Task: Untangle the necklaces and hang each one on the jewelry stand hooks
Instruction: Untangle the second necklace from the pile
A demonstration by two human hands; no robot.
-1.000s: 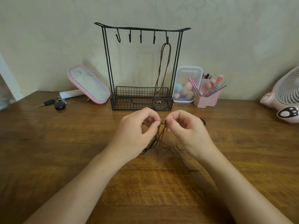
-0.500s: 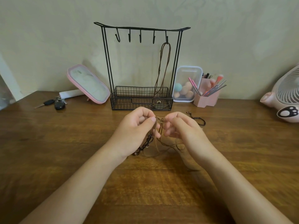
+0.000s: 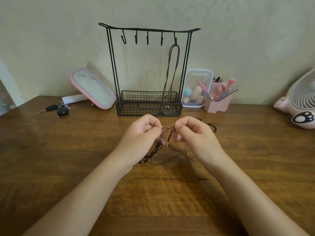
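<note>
Between my hands, left hand (image 3: 141, 133) and right hand (image 3: 192, 133) both pinch the tangled cords (image 3: 167, 133), slack trailing toward 6 o'clock. At 12 o'clock, the jewelry stand (image 3: 148, 68) holds one hung necklace (image 3: 172, 70).

We face a pale, greenish-cream wall (image 3: 238, 31), mottled and unevenly painted, lit softly and evenly. Below it runs a dark brown wooden tabletop (image 3: 51, 159) with a strong grain and a dull sheen. It meets the wall along its far edge. At far left we see the tabletop's corner and, past it, a lighter vertical strip (image 3: 6, 82) whose nature we cannot tell.
</note>
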